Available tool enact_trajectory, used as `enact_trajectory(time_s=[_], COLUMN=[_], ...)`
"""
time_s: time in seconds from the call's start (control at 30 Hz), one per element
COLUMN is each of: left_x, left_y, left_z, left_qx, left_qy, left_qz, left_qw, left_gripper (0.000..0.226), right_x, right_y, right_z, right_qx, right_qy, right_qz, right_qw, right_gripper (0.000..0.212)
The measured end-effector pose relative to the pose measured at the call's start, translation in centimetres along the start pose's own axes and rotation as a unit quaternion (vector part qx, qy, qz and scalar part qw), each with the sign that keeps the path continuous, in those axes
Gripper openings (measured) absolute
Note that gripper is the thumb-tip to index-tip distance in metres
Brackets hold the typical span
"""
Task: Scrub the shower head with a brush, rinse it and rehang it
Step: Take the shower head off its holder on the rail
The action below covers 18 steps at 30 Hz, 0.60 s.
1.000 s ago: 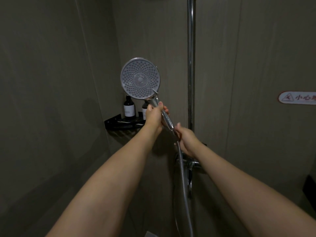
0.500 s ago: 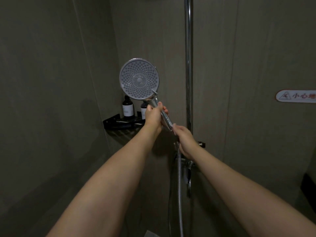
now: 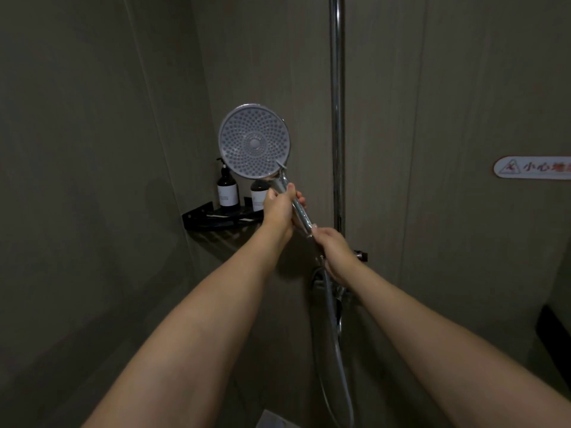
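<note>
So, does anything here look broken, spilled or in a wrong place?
Nothing stands out. The shower head looks intact, held by its handle in the left hand and right hand. Two bottles stand upright on the corner shelf.

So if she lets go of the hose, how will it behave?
The hose hangs in a slack loop below the right hand, so it's probably floppy and would swing. Its ribbed metal look suggests some weight tugging on the handle; likely slippery when wet.

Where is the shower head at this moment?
In the head view the shower head is held up at centre, left of the vertical chrome rail, above two dark bottles; left hand and right hand grip its handle.
</note>
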<state>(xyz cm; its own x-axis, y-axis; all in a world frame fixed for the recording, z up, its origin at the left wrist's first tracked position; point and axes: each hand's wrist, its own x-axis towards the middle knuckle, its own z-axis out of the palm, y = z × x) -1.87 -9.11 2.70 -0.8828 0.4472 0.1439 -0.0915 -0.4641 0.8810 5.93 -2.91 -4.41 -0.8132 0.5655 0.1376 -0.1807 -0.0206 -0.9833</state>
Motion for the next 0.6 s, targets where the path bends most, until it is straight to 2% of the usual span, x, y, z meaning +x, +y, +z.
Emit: enact_trajectory(time_s=[0.07,0.13,0.23,0.3,0.37,0.47,0.6], left_x=[0.0,-0.2,-0.3,-0.3,-0.5,-0.7,-1.0], left_y=[0.0,0.0,0.0,0.1,0.2,0.3,0.4], left_z=[0.0,0.0,0.1,0.1,0.1,0.1,0.1], left_qx=[0.001,0.004,0.003,0.007,0.012,0.005,0.008], left_qy=[-0.002,-0.003,-0.003,-0.006,-0.011,-0.005,-0.007], left_qz=[0.0,0.0,0.0,0.002,0.001,0.003,0.001], left_qw=[1.0,1.0,1.0,1.0,1.0,1.0,1.0], left_gripper=[0.014,0.013,0.014,0.014,0.013,0.014,0.014], right_x=[0.0,-0.1,-0.2,-0.3,-0.2,-0.1,0.0], right_y=[0.0,0.0,0.1,-0.1,0.0,0.3,0.6], right_z=[-0.3,-0.5,-0.6,-0.5,-0.5,-0.4,-0.2], right_qx=[-0.025,-0.087,-0.074,-0.071,-0.126,-0.123,-0.143], right_qy=[-0.004,-0.006,0.006,-0.016,-0.014,0.014,-0.029], right_qz=[0.001,-0.017,-0.024,-0.024,-0.038,-0.058,-0.043], right_qw=[1.0,0.996,0.997,0.997,0.991,0.991,0.988], right_gripper=[0.021,0.008,0.02,0.014,0.006,0.012,0.017])
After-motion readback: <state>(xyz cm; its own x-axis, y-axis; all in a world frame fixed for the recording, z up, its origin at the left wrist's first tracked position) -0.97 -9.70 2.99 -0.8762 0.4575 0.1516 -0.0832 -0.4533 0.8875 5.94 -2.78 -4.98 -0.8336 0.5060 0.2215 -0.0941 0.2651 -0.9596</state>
